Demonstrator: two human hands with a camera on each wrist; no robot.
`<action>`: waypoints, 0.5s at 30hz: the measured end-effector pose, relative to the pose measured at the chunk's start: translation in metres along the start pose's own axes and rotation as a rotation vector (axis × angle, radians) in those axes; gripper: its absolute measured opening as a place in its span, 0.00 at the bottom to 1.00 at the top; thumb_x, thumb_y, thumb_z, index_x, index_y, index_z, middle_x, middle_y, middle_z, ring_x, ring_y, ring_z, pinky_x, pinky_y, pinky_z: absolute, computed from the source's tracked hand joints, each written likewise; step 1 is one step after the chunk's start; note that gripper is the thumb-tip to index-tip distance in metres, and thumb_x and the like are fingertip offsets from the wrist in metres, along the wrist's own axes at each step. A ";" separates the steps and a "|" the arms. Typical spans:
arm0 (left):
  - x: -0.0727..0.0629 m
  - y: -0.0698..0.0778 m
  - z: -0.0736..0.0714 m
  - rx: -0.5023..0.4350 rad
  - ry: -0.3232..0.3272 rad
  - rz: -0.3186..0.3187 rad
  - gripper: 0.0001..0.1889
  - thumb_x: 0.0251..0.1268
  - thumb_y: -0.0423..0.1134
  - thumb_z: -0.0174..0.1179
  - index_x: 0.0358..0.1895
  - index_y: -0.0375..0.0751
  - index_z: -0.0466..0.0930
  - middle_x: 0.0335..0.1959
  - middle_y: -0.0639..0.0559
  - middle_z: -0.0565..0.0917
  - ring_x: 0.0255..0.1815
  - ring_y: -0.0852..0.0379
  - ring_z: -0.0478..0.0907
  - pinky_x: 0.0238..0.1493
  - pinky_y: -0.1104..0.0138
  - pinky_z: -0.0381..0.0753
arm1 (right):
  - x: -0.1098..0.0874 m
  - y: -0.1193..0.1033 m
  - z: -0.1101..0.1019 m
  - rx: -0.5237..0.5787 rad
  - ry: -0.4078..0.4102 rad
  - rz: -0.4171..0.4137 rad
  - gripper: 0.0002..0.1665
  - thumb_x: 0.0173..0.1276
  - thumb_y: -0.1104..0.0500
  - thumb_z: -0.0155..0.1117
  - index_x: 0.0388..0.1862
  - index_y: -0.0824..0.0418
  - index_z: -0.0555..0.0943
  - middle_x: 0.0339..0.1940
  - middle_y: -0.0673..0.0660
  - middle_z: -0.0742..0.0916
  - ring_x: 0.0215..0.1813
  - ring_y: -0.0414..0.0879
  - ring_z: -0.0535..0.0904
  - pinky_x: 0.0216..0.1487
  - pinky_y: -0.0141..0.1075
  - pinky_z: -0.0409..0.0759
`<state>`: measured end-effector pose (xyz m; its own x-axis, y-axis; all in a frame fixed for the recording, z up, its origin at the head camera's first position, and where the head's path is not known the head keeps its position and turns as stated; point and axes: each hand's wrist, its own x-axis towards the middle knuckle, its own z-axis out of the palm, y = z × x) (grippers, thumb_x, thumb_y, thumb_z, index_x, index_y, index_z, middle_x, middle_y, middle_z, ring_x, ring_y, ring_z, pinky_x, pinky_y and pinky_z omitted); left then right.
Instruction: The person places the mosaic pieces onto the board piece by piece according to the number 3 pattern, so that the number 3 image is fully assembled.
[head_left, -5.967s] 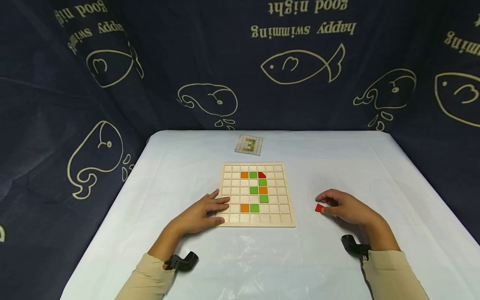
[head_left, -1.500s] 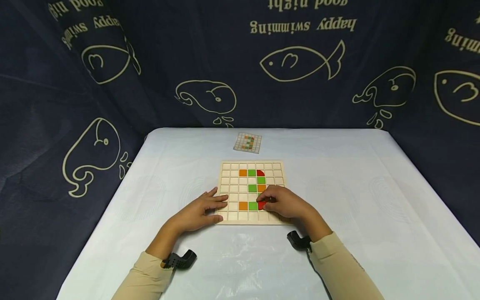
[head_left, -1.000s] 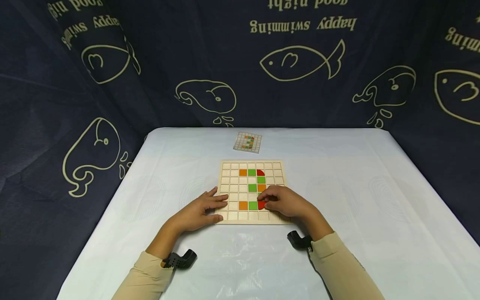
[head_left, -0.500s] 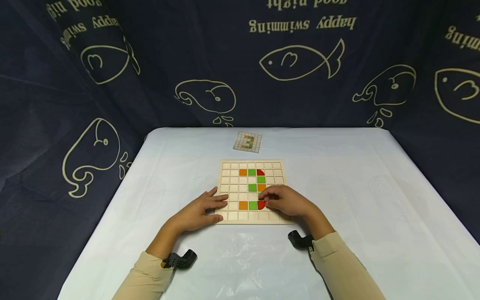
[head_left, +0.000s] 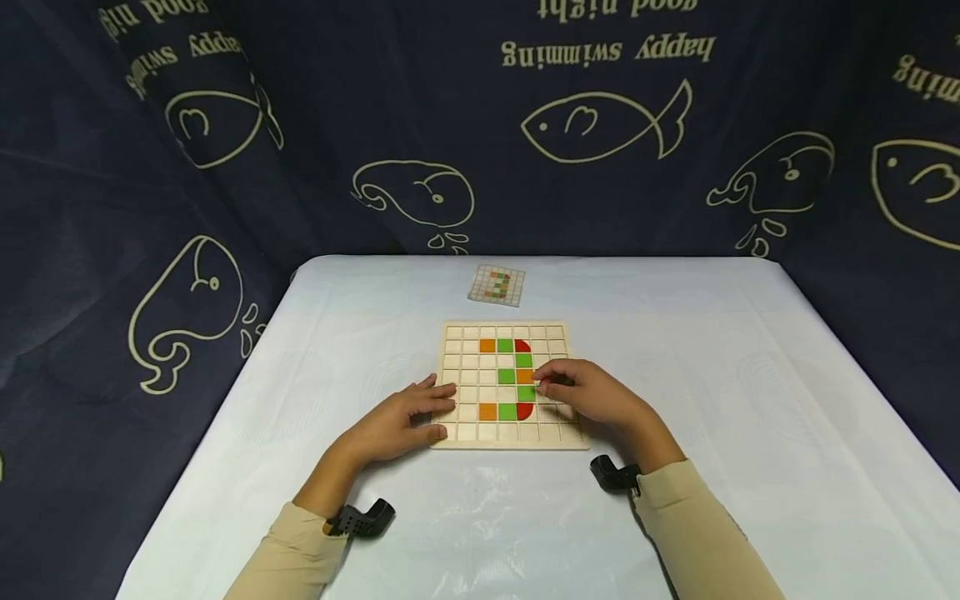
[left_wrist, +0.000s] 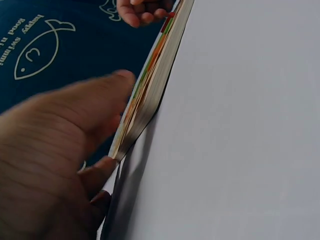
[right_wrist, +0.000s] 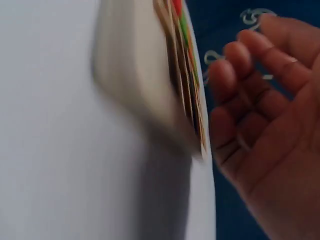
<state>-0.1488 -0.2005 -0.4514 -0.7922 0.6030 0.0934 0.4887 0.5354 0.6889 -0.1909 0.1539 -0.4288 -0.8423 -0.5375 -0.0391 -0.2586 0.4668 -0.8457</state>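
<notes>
A wooden grid board lies flat on the table, with orange, green and red tiles in some of its cells. My left hand rests with spread fingers at the board's left edge. Over the right part of the board hovers my right hand, fingers loosely bent and holding nothing. Its fingertips are nearest a green tile and an orange tile. One red rounded tile sits in a cell beside a green one in the lower row; another red tile is in the upper row.
A small patterned card lies on the white table beyond the board. Dark cloth with fish and whale drawings hangs behind and at the sides. Each wrist wears a black mount.
Earlier my right hand pinched the red tile on the table, then brought it to the lower row. Now it has let go and moved up and right. The left hand stays by the board.
</notes>
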 end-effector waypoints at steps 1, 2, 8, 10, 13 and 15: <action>0.000 0.001 -0.001 -0.013 0.013 -0.009 0.26 0.67 0.45 0.66 0.66 0.39 0.77 0.73 0.53 0.69 0.78 0.45 0.52 0.75 0.46 0.51 | -0.002 0.000 -0.004 -0.002 0.017 -0.002 0.13 0.74 0.57 0.62 0.53 0.60 0.82 0.46 0.54 0.84 0.47 0.50 0.75 0.51 0.45 0.74; 0.000 0.002 -0.003 -0.024 0.027 -0.020 0.27 0.68 0.45 0.65 0.67 0.39 0.76 0.73 0.53 0.68 0.78 0.45 0.52 0.75 0.47 0.52 | -0.004 0.001 -0.009 -0.010 0.038 0.002 0.13 0.74 0.57 0.62 0.54 0.60 0.82 0.47 0.55 0.84 0.47 0.50 0.75 0.51 0.45 0.74; -0.005 0.006 -0.023 0.008 0.116 -0.114 0.30 0.69 0.49 0.63 0.70 0.39 0.71 0.75 0.52 0.64 0.79 0.46 0.49 0.74 0.45 0.53 | -0.023 0.010 -0.042 -0.155 0.171 -0.001 0.14 0.74 0.58 0.62 0.55 0.61 0.82 0.52 0.58 0.84 0.52 0.50 0.77 0.49 0.45 0.76; -0.006 0.006 -0.031 0.055 0.134 -0.145 0.31 0.69 0.49 0.63 0.70 0.38 0.71 0.76 0.50 0.63 0.80 0.44 0.47 0.74 0.44 0.52 | -0.030 0.014 -0.052 -0.204 0.212 -0.001 0.15 0.74 0.59 0.61 0.56 0.63 0.81 0.54 0.59 0.83 0.54 0.52 0.77 0.49 0.47 0.76; -0.005 0.008 -0.043 0.156 0.152 -0.185 0.34 0.68 0.50 0.64 0.71 0.36 0.69 0.77 0.46 0.61 0.80 0.41 0.44 0.74 0.41 0.46 | -0.040 0.021 -0.065 -0.283 0.260 0.009 0.16 0.74 0.60 0.61 0.56 0.65 0.80 0.57 0.62 0.82 0.59 0.59 0.76 0.54 0.53 0.75; -0.005 0.008 -0.049 0.247 0.166 -0.209 0.35 0.68 0.52 0.63 0.72 0.36 0.68 0.77 0.43 0.59 0.80 0.39 0.42 0.74 0.39 0.44 | -0.045 0.026 -0.072 -0.337 0.280 0.021 0.18 0.74 0.59 0.60 0.58 0.67 0.79 0.60 0.64 0.80 0.63 0.62 0.73 0.60 0.58 0.72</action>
<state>-0.1586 -0.2281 -0.4111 -0.9230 0.3721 0.0977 0.3671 0.7758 0.5132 -0.1937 0.2410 -0.4105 -0.9326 -0.3365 0.1305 -0.3411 0.7036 -0.6234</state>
